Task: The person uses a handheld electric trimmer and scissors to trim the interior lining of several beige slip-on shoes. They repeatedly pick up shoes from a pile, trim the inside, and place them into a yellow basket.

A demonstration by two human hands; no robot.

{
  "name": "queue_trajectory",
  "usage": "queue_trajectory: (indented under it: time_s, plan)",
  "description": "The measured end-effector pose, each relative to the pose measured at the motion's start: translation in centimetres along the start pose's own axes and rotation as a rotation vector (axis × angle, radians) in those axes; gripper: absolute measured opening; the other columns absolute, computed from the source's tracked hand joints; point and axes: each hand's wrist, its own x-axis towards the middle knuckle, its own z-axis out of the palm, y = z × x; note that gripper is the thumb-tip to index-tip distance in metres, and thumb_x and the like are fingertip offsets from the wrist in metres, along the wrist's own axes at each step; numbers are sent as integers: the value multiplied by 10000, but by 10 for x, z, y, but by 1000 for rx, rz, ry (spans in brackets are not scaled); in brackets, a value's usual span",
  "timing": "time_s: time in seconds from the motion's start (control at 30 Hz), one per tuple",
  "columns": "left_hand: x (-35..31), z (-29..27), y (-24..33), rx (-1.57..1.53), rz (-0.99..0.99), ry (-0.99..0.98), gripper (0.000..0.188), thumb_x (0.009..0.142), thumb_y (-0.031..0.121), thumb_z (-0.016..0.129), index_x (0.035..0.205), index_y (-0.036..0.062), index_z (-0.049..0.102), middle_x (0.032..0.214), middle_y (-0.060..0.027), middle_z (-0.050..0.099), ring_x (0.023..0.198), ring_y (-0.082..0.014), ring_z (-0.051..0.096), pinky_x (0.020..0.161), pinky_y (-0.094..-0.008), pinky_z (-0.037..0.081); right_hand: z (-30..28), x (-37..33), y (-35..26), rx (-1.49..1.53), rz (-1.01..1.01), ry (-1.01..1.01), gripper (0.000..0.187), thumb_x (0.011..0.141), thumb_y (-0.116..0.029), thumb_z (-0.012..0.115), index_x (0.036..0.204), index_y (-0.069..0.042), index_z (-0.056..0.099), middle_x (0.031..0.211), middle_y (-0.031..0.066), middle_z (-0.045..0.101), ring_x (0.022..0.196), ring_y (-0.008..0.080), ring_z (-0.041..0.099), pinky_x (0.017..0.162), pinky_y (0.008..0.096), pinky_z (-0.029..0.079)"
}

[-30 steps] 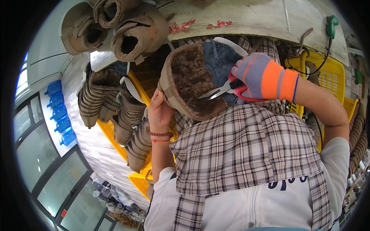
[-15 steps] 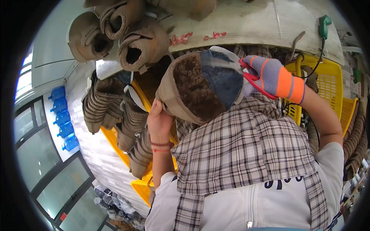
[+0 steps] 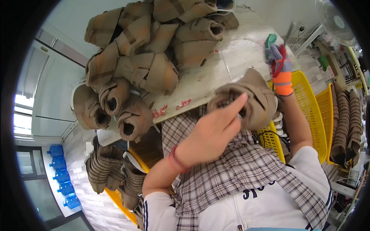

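Observation:
A tan shoe upper (image 3: 259, 101) is at the table's front edge, its collar opening turned toward me. My bare left hand (image 3: 211, 135) lies across that collar, index finger stretched along it and the other fingers on the near side; the thumb is hidden and the hand is slightly blurred. My right hand (image 3: 282, 65), in a grey and orange work glove, reaches out to the right. Red-handled scissors (image 3: 284, 57) are looped on its fingers, their blades out of sight. Its fingers also close around a green hand tool (image 3: 270, 39).
A pile of tan shoe uppers (image 3: 144, 71) covers the left of the white table (image 3: 200, 90). More stacked uppers (image 3: 104, 165) stand low on the left. At the right are a yellow basket (image 3: 310, 107), further stacks (image 3: 344, 123) and a white fan (image 3: 336, 21).
The upper has been turned from its dark fluffy lining to its tan outside. My right hand has left it and moved to the green tool. The view has shifted, showing more table.

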Motion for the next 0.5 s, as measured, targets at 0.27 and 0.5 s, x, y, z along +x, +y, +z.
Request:
queue_trajectory:
  time_s: [0.27, 0.5]
  plan:
    - [54, 129, -125, 226, 23, 118, 182, 744, -8, 528, 923, -20, 557, 1305, -200, 435, 1145, -314, 490, 908, -382, 430, -77, 25, 59, 94, 140, 152, 266, 841, -222, 649, 1001, -20, 585, 806, 84, 628, 486, 88, 471, 455, 222, 396]
    - [3, -9, -63, 549, -573, 111, 303, 824, 107, 479, 1103, 61, 589, 1267, -155, 464, 1188, -321, 409, 1006, -441, 292, -62, -53, 92, 50, 332, 22, 204, 835, -184, 667, 971, -55, 588, 744, 28, 604, 470, 48, 423, 425, 209, 319]
